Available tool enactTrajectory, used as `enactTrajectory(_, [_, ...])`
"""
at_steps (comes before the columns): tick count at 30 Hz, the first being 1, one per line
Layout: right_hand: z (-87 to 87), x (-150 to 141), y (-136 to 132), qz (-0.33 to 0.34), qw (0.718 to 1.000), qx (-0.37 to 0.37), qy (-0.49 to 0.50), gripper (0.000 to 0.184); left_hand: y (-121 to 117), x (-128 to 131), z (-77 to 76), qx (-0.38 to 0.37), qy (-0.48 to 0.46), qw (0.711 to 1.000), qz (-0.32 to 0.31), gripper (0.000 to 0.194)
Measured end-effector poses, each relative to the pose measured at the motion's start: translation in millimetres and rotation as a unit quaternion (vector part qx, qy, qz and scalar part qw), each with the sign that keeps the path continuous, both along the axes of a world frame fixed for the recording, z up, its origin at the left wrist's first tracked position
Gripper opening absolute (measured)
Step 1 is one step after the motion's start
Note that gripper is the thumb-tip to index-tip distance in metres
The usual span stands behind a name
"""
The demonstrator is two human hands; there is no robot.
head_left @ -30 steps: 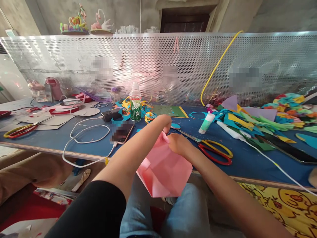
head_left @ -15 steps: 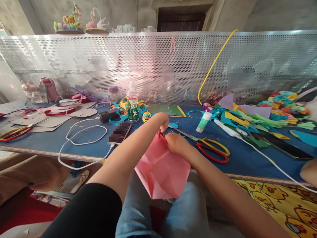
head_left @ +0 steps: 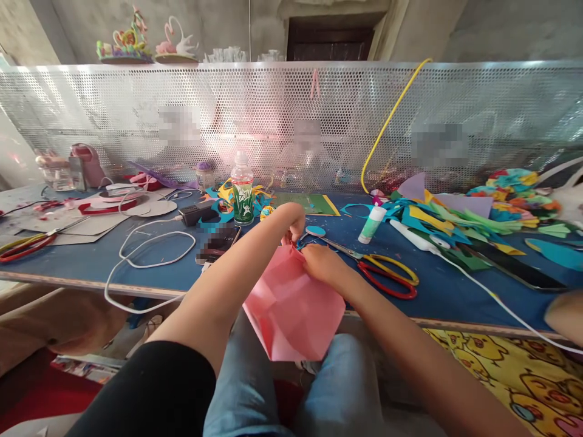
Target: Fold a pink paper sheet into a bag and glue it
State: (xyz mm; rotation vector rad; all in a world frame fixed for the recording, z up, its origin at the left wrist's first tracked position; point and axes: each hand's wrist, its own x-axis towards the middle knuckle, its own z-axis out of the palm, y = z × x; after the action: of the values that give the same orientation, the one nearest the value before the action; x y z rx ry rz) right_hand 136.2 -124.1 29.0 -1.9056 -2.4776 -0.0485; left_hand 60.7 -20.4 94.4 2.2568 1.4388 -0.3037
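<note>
A creased pink paper sheet point(head_left: 291, 309) is held above the lap, at the near edge of the blue surface point(head_left: 150, 267), its lower part hanging over the jeans. Its top corner is pinched between the left hand point(head_left: 291, 220) and the right hand point(head_left: 321, 265); each grip is pressed together on the paper.

Just beyond the sheet, on the surface, red-and-yellow scissors point(head_left: 380, 274) are laid with the blades toward the hands. Beyond the sheet to the left, a phone point(head_left: 217, 241) is seen with a white cable point(head_left: 146, 255) looped beside it, and a green-labelled bottle point(head_left: 242, 197) stands upright behind the phone. To the right of the sheet and farther back, a glue stick point(head_left: 372, 224) is lying, with a heap of coloured paper cut-outs point(head_left: 460, 221) past it. The far edge of the surface is closed off by a perforated metal screen point(head_left: 273, 121), behind which a bare concrete wall point(head_left: 501, 30) is visible.
</note>
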Motion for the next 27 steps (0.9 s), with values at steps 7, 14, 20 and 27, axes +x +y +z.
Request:
enactTrajectory(7, [8.0, 10.5, 7.7, -0.014, 0.999, -0.029, 0.028, 0.032, -4.3, -20.8, 14.5, -0.136, 0.073, 0.987, 0.043, 0.021])
enactTrajectory(14, [14.8, 38.1, 25.8, 0.006, 0.997, -0.009, 0.081, 0.052, -45.4, -59.2, 27.7, 0.015, -0.032, 0.999, 0.012, 0.027])
enactTrajectory(20, [14.7, 42.5, 43.9, 0.063, 0.990, 0.026, 0.126, 0.059, -128.5, -120.5, -4.1, 0.160, -0.160, 0.974, -0.016, 0.031])
enactTrajectory(27, [31.9, 31.7, -27.1, 0.106, 0.972, 0.003, 0.209, 0.036, -187.9, -139.6, -73.1, 0.158, -0.344, 0.921, 0.087, 0.026])
